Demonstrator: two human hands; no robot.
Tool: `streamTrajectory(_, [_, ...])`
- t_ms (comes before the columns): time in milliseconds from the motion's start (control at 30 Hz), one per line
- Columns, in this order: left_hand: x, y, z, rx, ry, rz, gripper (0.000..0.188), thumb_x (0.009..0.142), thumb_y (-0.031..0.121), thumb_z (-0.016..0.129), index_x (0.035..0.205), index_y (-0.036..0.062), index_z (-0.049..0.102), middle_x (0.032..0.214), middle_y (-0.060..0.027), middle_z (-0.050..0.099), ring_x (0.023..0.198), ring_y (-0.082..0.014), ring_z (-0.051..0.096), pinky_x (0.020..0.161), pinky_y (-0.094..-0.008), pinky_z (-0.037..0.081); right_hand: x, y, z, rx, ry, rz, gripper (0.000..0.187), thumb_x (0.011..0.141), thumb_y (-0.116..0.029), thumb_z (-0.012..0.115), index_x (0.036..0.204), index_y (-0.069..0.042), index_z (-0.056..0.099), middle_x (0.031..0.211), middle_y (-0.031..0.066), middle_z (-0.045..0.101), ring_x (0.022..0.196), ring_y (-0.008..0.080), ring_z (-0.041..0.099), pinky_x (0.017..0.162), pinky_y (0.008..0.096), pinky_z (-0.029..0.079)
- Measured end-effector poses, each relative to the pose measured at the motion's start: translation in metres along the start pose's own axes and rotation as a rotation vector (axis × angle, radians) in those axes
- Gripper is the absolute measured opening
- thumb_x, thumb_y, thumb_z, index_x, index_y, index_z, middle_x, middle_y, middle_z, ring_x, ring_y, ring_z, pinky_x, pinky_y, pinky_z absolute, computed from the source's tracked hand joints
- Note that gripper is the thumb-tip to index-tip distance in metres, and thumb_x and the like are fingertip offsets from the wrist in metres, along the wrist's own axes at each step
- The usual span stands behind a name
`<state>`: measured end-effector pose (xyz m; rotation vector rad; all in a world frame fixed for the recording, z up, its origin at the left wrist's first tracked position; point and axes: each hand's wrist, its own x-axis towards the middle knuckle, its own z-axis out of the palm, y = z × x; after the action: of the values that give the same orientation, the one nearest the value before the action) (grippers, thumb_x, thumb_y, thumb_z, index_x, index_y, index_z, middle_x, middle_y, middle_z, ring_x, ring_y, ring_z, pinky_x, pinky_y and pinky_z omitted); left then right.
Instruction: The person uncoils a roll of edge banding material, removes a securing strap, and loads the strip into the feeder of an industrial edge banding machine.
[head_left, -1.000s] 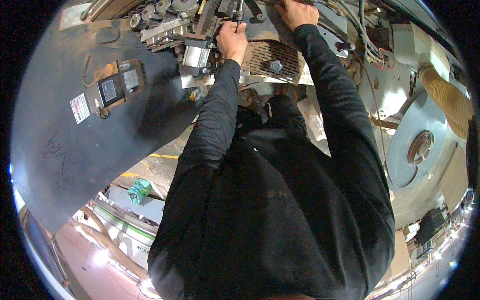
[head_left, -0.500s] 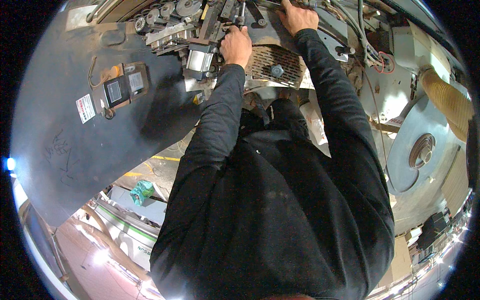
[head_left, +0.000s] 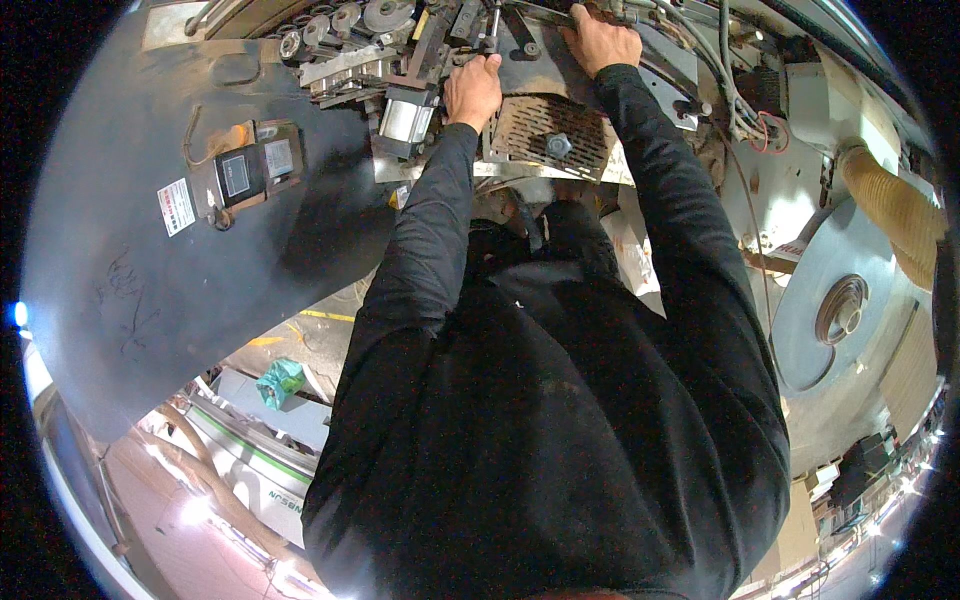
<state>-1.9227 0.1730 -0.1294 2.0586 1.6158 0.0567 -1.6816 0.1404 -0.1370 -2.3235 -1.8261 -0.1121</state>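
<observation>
My left hand (head_left: 472, 93) is closed at the machine's near edge, thumb up beside a thin metal rod (head_left: 495, 28); what its curled fingers hold is hidden. Left of it sits a silver block-shaped cylinder (head_left: 406, 121) with dark end caps. My right hand (head_left: 606, 46) reaches farther in, fingers bent over a part at the top edge that I cannot make out. Between and below the hands lies a slotted metal plate (head_left: 515, 132) with a grey star-shaped knob (head_left: 558, 146). A dark flat arm with a bolt (head_left: 529, 48) lies between the hands.
Rollers (head_left: 388, 15) line the machine at upper left. A dark panel (head_left: 330, 215) with a latch box (head_left: 262, 172) stands open on the left. To the right are cables (head_left: 728, 90), a ribbed yellowish hose (head_left: 885, 205) and a large grey disc reel (head_left: 815, 330).
The view has shifted slightly, moving the machine a little rightward in the picture. Both hands stay at nearly the same spots on the machine, with only small shifts of wrist and fingers.
</observation>
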Motion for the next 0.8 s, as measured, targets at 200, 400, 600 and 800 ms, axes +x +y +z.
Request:
streamTrajectory(200, [0.010,-0.011,0.004,-0.278,-0.030,-0.034,0.052,0.110,0.046,0.051,0.094,0.0008,0.071,0.101,-0.0258,0.074,0.100,-0.0507,0.066,0.087,-0.0593,0.050,0.003,0.011,0.023,0.005,0.144,-0.082,0.034,0.098,-0.051,0.070,0.117,-0.024,0.064,0.069,0.0106,0.072,0.056,0.0335,0.068,0.049,0.0474,0.051])
streamTrajectory(400, [-0.007,0.003,0.017,-0.933,-0.058,-0.324,0.039,0.111,0.038,0.057,0.100,0.0008,0.063,0.072,-0.0078,0.064,0.049,-0.0168,0.059,0.044,-0.0343,0.044,0.003,0.005,0.015,0.013,0.064,-0.014,0.034,0.095,-0.046,0.074,0.115,-0.022,0.062,0.071,0.0109,0.072,0.062,0.0341,0.071,0.056,0.0478,0.053])
streamTrajectory(600, [-0.006,0.029,0.030,-1.502,0.048,-0.624,0.043,0.111,0.042,0.058,0.118,-0.0005,0.057,0.079,-0.0105,0.067,0.054,-0.0183,0.058,0.043,-0.0354,0.045,0.002,0.002,0.000,0.081,0.017,0.008,0.031,0.095,-0.043,0.073,0.108,-0.018,0.059,0.073,0.0116,0.073,0.069,0.0362,0.074,0.060,0.0500,0.054])
streamTrajectory(800, [0.003,0.036,0.045,-1.571,0.129,-0.742,0.040,0.112,0.049,0.052,0.098,0.0108,0.054,0.075,-0.0052,0.058,0.053,-0.0192,0.049,0.048,-0.0378,0.037,0.001,0.000,-0.006,0.079,-0.088,0.028,0.033,0.095,-0.042,0.073,0.115,-0.019,0.062,0.079,0.0129,0.076,0.076,0.0361,0.076,0.068,0.0505,0.055])
